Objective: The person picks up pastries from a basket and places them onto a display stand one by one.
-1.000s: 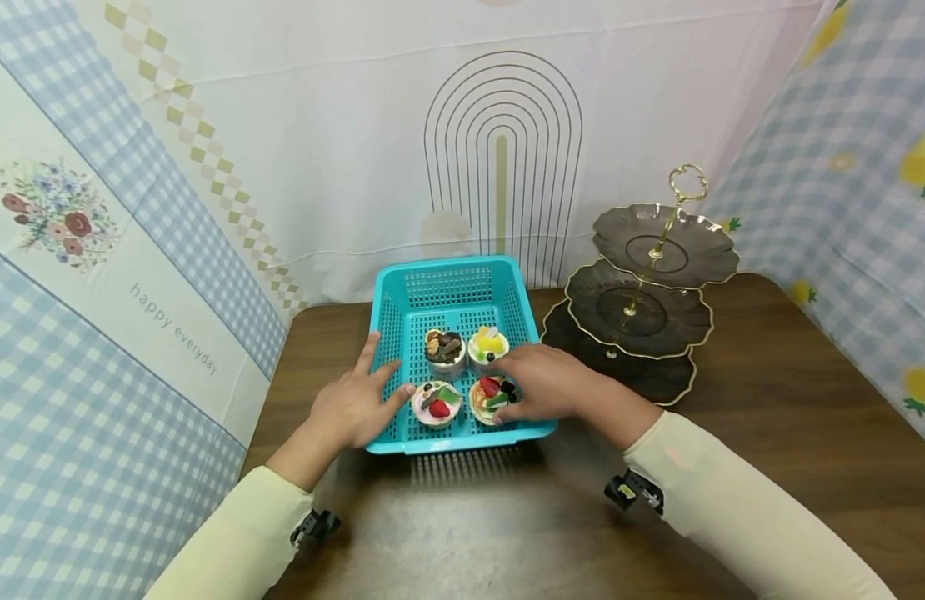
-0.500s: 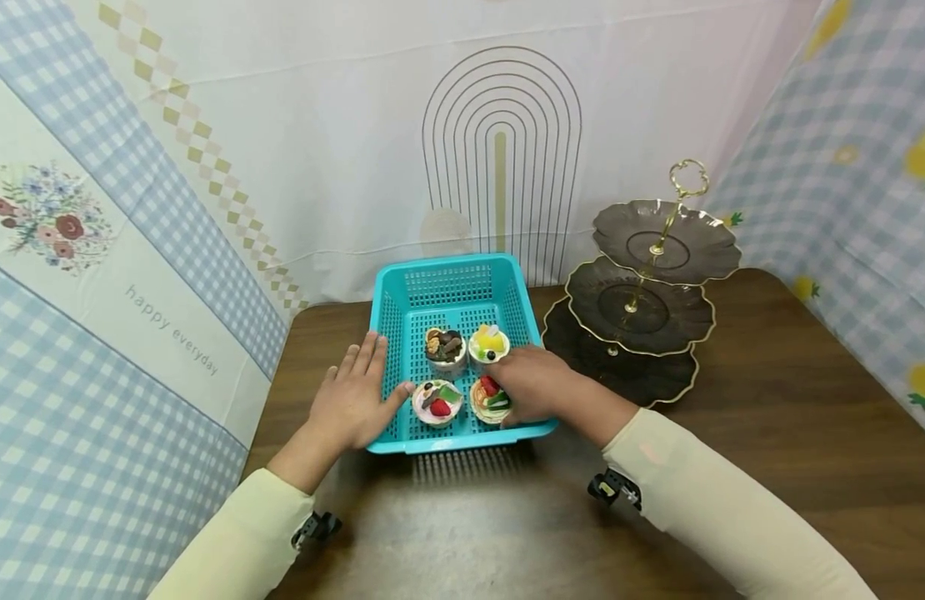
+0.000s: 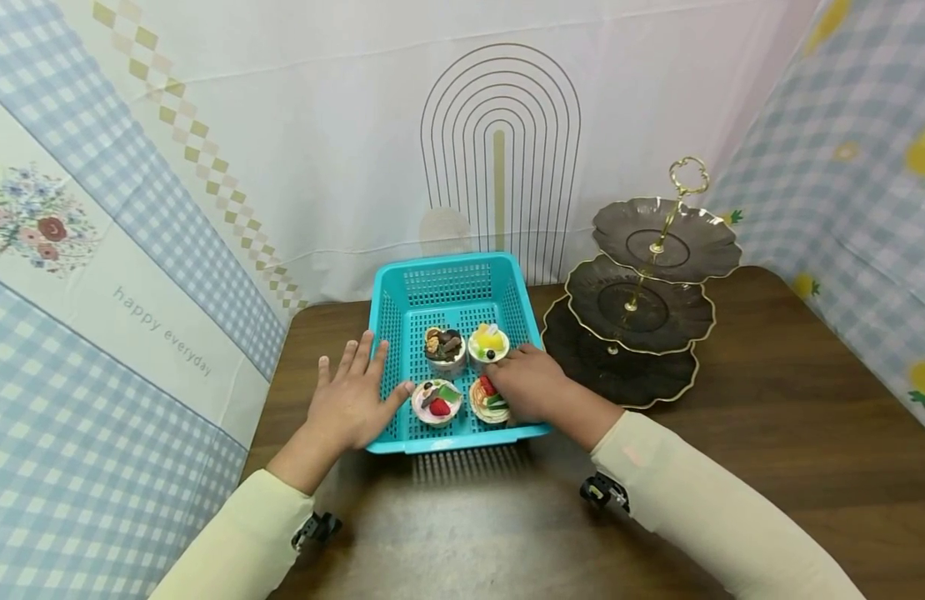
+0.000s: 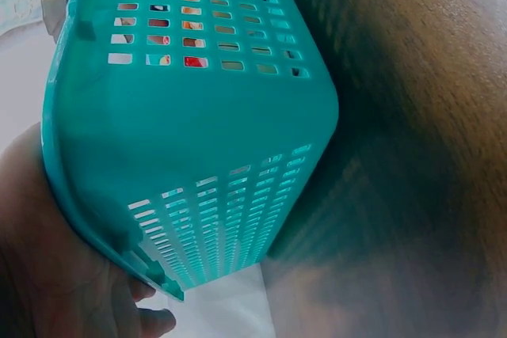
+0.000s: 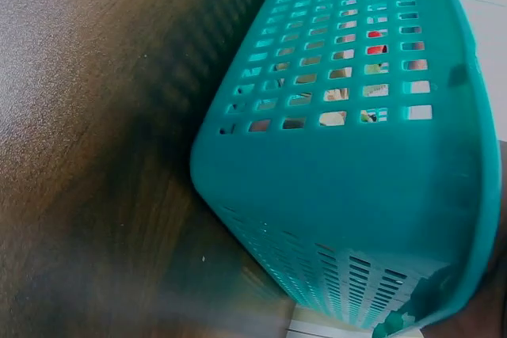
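Observation:
A turquoise plastic basket (image 3: 451, 319) stands on the table with several toy-like cupcakes in it. My left hand (image 3: 348, 408) rests on its left rim, fingers spread and straight; the left wrist view shows this hand (image 4: 59, 251) against the rim. My right hand (image 3: 528, 385) reaches over the right rim, its fingers curled about the front right cupcake (image 3: 487, 401), which has strawberry and green slices on top. That hand covers the cupcake's right side. Beside it sit a strawberry-topped cupcake (image 3: 436, 406), a chocolate-topped one (image 3: 445, 350) and a yellow-fruit one (image 3: 488, 343).
To the right of the basket stands a three-tier cake stand (image 3: 642, 308) with dark scalloped plates, gold edges and a gold ring handle. Patterned cloth (image 3: 342, 150) hangs behind and at both sides. Brown wooden tabletop (image 3: 462, 533) extends in front.
My right hand has moved left and closed in on the front right cupcake. The left hand's fingers have shifted from over the basket's edge to lie along the left rim. The basket has stayed put.

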The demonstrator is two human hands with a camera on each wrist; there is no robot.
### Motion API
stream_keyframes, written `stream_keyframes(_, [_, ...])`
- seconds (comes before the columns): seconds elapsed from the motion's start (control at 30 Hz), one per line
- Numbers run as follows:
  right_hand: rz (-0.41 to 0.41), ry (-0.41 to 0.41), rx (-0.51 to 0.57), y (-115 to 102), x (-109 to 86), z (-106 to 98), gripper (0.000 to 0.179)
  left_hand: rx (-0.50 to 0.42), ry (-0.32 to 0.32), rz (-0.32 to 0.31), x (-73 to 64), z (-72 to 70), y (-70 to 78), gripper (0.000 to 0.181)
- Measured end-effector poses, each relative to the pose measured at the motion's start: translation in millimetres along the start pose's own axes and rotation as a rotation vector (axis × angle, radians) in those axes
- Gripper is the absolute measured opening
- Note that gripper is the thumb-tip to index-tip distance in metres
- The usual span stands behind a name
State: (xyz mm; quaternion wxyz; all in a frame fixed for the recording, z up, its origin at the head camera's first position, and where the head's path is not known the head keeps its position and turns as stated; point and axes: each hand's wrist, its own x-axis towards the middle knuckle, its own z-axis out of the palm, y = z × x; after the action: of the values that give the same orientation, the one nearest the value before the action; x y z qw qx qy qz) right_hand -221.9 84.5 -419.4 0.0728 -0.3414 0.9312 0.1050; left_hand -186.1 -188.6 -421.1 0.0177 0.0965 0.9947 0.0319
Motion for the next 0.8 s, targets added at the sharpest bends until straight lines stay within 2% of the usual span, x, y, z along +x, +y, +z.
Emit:
stream_keyframes(0.27, [0.015,-0.003,-0.013,-2.2,2.8,1.3,0.075,-0.008,0.002,0.003,-2.9,0.8,-1.2,0.087])
stream_keyframes(0.43, [0.019,0.027,-0.004,-1.6,3.5,3.0,0.077,-0.016,-0.002,0.005,-3.1,0.3,-1.5,0.085])
stream_keyframes(0.8, [0.021,0.081,0.124,3.0,2.0,2.8,0.072,-0.017,0.007,0.009,-1.4,0.6,-0.1,0.085])
